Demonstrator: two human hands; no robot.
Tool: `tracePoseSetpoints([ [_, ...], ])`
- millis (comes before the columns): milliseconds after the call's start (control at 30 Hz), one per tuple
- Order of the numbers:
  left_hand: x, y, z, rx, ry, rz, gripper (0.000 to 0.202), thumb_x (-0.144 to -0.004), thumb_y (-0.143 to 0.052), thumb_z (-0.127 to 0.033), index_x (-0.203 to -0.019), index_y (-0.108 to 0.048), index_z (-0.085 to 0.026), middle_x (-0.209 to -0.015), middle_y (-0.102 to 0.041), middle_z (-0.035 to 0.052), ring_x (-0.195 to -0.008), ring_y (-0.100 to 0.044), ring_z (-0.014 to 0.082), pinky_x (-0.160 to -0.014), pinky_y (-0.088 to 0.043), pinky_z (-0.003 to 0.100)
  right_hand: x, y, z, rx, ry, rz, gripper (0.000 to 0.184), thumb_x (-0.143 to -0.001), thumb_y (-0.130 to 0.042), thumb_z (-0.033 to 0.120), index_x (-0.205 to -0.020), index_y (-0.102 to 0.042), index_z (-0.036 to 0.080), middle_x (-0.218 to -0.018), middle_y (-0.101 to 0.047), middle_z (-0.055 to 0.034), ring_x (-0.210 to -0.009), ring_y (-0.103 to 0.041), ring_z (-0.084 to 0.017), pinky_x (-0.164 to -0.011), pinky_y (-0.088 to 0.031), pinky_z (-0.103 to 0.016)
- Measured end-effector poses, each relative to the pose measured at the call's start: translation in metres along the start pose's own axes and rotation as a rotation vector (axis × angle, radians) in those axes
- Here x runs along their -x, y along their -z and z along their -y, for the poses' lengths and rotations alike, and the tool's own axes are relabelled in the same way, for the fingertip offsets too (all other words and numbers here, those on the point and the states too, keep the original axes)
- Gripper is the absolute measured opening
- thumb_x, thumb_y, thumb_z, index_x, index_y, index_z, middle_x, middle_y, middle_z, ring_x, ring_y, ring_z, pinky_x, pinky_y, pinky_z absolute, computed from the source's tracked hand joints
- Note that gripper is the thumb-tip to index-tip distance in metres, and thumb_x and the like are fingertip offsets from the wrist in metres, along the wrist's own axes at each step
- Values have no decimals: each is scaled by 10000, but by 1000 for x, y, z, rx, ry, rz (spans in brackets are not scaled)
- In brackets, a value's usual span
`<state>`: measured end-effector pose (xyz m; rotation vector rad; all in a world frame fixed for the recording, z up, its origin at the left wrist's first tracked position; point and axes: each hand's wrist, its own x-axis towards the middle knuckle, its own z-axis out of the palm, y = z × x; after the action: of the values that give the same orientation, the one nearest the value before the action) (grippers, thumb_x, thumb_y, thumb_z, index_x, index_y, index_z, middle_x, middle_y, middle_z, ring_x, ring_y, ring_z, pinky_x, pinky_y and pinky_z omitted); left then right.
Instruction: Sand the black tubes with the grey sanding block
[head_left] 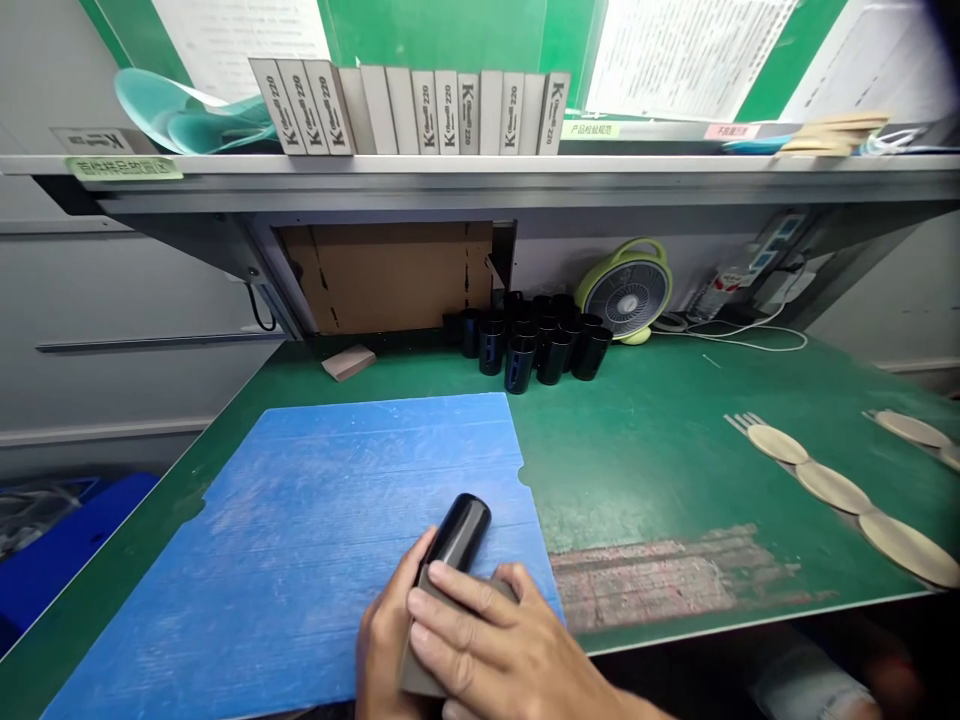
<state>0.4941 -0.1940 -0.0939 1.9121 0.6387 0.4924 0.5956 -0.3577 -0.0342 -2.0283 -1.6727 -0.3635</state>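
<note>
Black cylinder point(463, 530) is tilted over the near right part of the blue board point(337, 510), gripped by the left hand point(386, 635). The right hand point(510, 640) clasps a grey block point(418, 668) against it. Present step: apparently surface rubbing. Next move likely calls for steady grip, even pressure.

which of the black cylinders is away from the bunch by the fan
The black cylinder in the hands with a grey block, tilted over the blue board; the other black cylinders are grouped on the green tabletop.
</note>
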Motion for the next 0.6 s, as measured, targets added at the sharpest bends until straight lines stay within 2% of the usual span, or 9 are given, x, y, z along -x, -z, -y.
tracePoseSetpoints([
  [100, -1, 1, 0, -16, 28, 7, 576, -774, -742, -404, -1319, -671, -228, -1256, -732, 79, -1126, -709, 299, -995, -568, 369, 2, -1, -3, 9, -74, -9, 581, -1061, -387, 262, -1608, -199, 212, -1541, -457, -115, -1500, -334, -224, -999, -467, -429],
  [200, -2, 0, 0, 1, 35, 15, 553, -791, -720, -411, -1314, -675, -235, -1262, -729, 73, -1137, -704, 298, -995, -569, 371, 2, 0, -6, -7, 10, 0, 576, -1067, -391, 322, -1606, -216, 221, -1537, -464, -109, -1490, -355, -221, -988, -483, -421],
  [267, -2, 0, 0, -5, 43, 21, 598, -764, -751, -422, -1325, -666, -234, -1261, -730, 76, -1129, -708, 302, -992, -572, 375, 2, 0, -6, -14, -36, 11, 577, -1066, -383, 312, -1608, -207, 222, -1553, -445, -101, -1494, -348, -220, -996, -484, -433],
  [333, -2, 0, 0, -3, 44, 14, 611, -761, -752, -438, -1329, -662, -231, -1253, -733, 77, -1125, -709, 305, -993, -571, 380, 1, 0, -5, -13, -148, 11, 584, -1051, -400, 288, -1606, -216, 291, -1572, -425, -54, -1497, -344, -218, -1009, -482, -447],
  [400, -2, -1, 0, 27, 29, 3, 558, -812, -689, -437, -1327, -664, -224, -1248, -735, 77, -1131, -708, 299, -999, -567, 380, 0, 0, -3, -28, -133, 8, 595, -1039, -433, 305, -1592, -227, 381, -1567, -438, 1, -1483, -372, -204, -1002, -493, -432],
  [433, -1, -1, 0, 26, 22, 5, 551, -821, -679, -433, -1329, -663, -220, -1244, -737, 79, -1124, -710, 298, -998, -567, 382, -1, 1, -3, -32, -118, 8, 601, -1036, -440, 303, -1590, -225, 391, -1564, -442, 9, -1479, -379, -201, -998, -497, -425],
  [500, -1, -1, 2, -17, 14, 11, 582, -795, -716, -428, -1334, -659, -217, -1240, -739, 85, -1113, -715, 305, -998, -567, 389, -3, 3, -3, -23, -143, 0, 607, -1039, -425, 267, -1602, -208, 334, -1571, -435, -19, -1490, -359, -208, -998, -496, -426],
  [567, -2, -1, 4, -41, -10, 17, 593, -777, -740, -413, -1329, -662, -211, -1257, -730, 93, -1132, -706, 311, -1006, -562, 390, -4, 6, -2, -30, -96, 3, 596, -1051, -401, 289, -1609, -198, 243, -1565, -437, -78, -1503, -330, -230, -993, -493, -442],
  [600, -2, -1, 5, -41, -20, 17, 581, -788, -729, -407, -1331, -661, -210, -1271, -723, 95, -1149, -698, 308, -1014, -556, 388, -4, 6, -1, -39, -68, 16, 583, -1058, -391, 313, -1607, -209, 236, -1556, -449, -84, -1502, -333, -228, -991, -494, -437],
])
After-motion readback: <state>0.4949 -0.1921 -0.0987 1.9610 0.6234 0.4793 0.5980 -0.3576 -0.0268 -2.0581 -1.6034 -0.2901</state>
